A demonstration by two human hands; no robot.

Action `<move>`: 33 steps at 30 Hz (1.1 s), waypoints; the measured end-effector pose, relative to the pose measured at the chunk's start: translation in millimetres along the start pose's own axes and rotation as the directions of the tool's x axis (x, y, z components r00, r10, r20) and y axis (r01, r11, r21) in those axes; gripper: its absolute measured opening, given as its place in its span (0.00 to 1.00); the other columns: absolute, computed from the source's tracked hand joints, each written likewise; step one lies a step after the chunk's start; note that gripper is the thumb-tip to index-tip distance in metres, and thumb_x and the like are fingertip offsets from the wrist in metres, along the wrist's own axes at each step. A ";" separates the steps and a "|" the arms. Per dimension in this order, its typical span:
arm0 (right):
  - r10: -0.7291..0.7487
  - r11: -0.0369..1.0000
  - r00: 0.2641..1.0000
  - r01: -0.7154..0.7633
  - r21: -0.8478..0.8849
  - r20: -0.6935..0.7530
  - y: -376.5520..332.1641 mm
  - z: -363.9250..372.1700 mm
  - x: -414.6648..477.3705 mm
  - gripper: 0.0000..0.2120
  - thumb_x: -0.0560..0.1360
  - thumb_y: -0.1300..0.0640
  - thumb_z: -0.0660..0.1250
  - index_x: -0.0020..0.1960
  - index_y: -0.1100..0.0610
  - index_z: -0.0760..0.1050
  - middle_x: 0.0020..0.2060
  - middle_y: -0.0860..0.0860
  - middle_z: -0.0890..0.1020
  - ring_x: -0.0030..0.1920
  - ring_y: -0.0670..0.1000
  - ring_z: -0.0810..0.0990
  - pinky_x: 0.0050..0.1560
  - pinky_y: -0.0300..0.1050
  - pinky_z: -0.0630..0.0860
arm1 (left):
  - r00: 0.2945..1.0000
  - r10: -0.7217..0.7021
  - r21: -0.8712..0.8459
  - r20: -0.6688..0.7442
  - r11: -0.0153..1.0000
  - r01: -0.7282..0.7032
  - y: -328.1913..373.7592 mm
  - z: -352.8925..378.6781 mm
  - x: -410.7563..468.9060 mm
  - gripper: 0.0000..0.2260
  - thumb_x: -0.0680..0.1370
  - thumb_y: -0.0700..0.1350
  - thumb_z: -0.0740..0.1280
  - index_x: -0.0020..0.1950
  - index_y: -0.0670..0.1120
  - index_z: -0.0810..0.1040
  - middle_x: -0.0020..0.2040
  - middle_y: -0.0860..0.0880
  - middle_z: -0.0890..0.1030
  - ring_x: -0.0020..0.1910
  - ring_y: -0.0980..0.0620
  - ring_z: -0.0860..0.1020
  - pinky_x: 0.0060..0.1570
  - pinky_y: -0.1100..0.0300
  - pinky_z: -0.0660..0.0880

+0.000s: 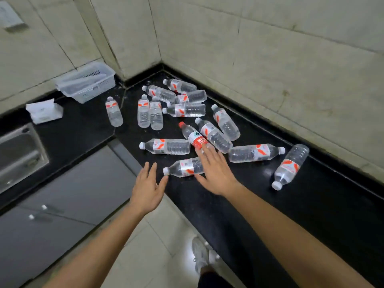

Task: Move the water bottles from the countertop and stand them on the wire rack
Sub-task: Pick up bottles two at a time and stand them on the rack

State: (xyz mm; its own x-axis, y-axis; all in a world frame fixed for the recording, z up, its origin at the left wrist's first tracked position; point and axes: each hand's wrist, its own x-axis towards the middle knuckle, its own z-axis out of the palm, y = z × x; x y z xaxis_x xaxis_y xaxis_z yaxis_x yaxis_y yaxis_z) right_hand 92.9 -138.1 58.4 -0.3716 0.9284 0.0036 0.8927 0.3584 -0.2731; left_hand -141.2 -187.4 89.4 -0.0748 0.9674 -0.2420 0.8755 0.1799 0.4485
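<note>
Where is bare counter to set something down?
Bare black stone countertop between the white tissue pack and the lone clear plastic bottle; also the near strip right of the right hand. Crowded: the corner bottle pile.

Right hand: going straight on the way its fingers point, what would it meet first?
Likely the red-capped bottle, lying just beyond the fingertips of the right hand; whether they already touch it is unclear.

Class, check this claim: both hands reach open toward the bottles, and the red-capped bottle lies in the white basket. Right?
No. The head view shows the red-capped bottle lying on the black countertop, by the right hand, not in the white basket. Both it and the left hand are open, as stated.
</note>
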 end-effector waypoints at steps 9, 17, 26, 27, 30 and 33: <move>-0.068 0.998 0.958 0.063 0.027 0.278 3.4 68.8 85.0 0.34 0.81 0.49 0.63 0.83 0.54 0.52 0.82 0.57 0.58 0.82 0.61 0.54 0.80 0.64 0.47 | 0.912 -0.349 -0.396 0.217 0.822 0.409 -20.7 -5.7 112.8 0.28 0.85 0.54 0.59 0.81 0.42 0.59 0.80 0.45 0.64 0.76 0.44 0.67 0.73 0.50 0.65; 0.015 1.000 0.970 -0.015 -0.002 0.244 6.2 97.5 95.7 0.39 0.74 0.49 0.73 0.81 0.53 0.61 0.76 0.59 0.70 0.77 0.61 0.66 0.79 0.61 0.50 | 0.610 -0.442 -0.633 0.658 0.113 0.766 -34.0 12.3 220.3 0.39 0.76 0.70 0.63 0.76 0.43 0.67 0.70 0.38 0.71 0.71 0.39 0.71 0.62 0.39 0.75; 0.357 0.932 0.858 -0.302 -0.199 0.370 -33.7 94.3 125.3 0.44 0.70 0.30 0.70 0.78 0.49 0.61 0.70 0.55 0.70 0.77 0.61 0.61 0.77 0.69 0.37 | 0.532 -0.441 -0.576 0.722 0.042 0.816 -37.4 22.6 295.9 0.33 0.72 0.61 0.75 0.71 0.47 0.71 0.59 0.40 0.79 0.47 0.41 0.80 0.41 0.41 0.80; 0.363 0.931 0.852 -0.314 -0.188 0.378 -34.9 92.3 127.2 0.44 0.70 0.31 0.71 0.78 0.50 0.63 0.69 0.55 0.71 0.76 0.60 0.62 0.77 0.68 0.37 | 0.542 -0.420 -0.584 0.727 0.036 0.811 -39.6 22.2 295.9 0.31 0.74 0.60 0.74 0.71 0.47 0.71 0.60 0.41 0.79 0.47 0.42 0.80 0.45 0.41 0.79; 0.374 0.925 0.834 -0.307 -0.223 0.406 -39.7 87.5 128.0 0.42 0.71 0.32 0.69 0.77 0.51 0.62 0.69 0.55 0.70 0.75 0.60 0.63 0.79 0.68 0.41 | 0.561 -0.310 -0.585 0.768 0.018 0.811 -47.0 22.4 293.3 0.26 0.77 0.59 0.71 0.69 0.45 0.73 0.64 0.42 0.80 0.54 0.43 0.80 0.54 0.43 0.77; 0.388 0.916 0.828 -0.299 -0.267 0.404 -45.3 84.3 122.0 0.42 0.73 0.32 0.67 0.78 0.53 0.60 0.70 0.56 0.69 0.75 0.61 0.63 0.79 0.68 0.42 | 0.592 -0.226 -0.603 0.774 0.024 0.798 -55.0 16.6 287.5 0.17 0.79 0.55 0.70 0.62 0.45 0.75 0.64 0.42 0.79 0.57 0.45 0.79 0.64 0.43 0.75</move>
State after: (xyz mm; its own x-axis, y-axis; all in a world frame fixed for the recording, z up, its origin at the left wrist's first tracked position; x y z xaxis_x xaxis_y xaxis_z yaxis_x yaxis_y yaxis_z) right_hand -14.4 -49.3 -9.9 -0.0640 0.8682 -0.4920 0.9970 0.0769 0.0059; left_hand -202.9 77.9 -19.1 0.1273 0.3936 -0.9104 -0.3268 0.8833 0.3362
